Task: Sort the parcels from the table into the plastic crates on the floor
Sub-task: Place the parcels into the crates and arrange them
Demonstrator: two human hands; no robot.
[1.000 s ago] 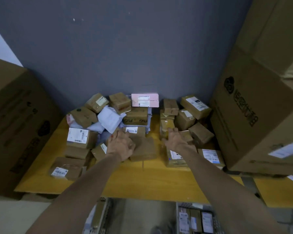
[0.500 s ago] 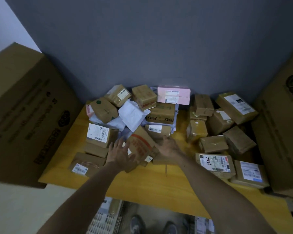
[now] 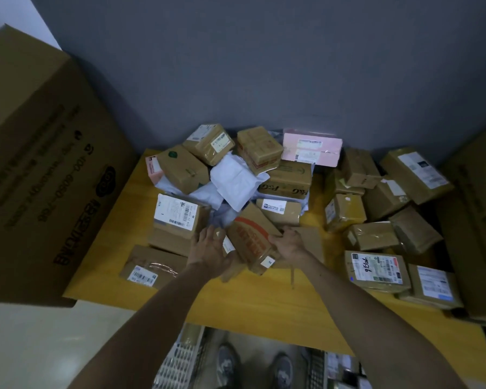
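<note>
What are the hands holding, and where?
The red-printed box: right hand grips its right edge, left hand presses against its left side.

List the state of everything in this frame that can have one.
red-printed box, tilted up off the table, between both hands
left hand, fingers straight, against the box's left side
right hand, grips the box's right edge
pink box, flat on top of the pile
white mailer, slanted in the pile
left crate, on the floor, contents mostly hidden
right crate, seems to hold parcels
</note>
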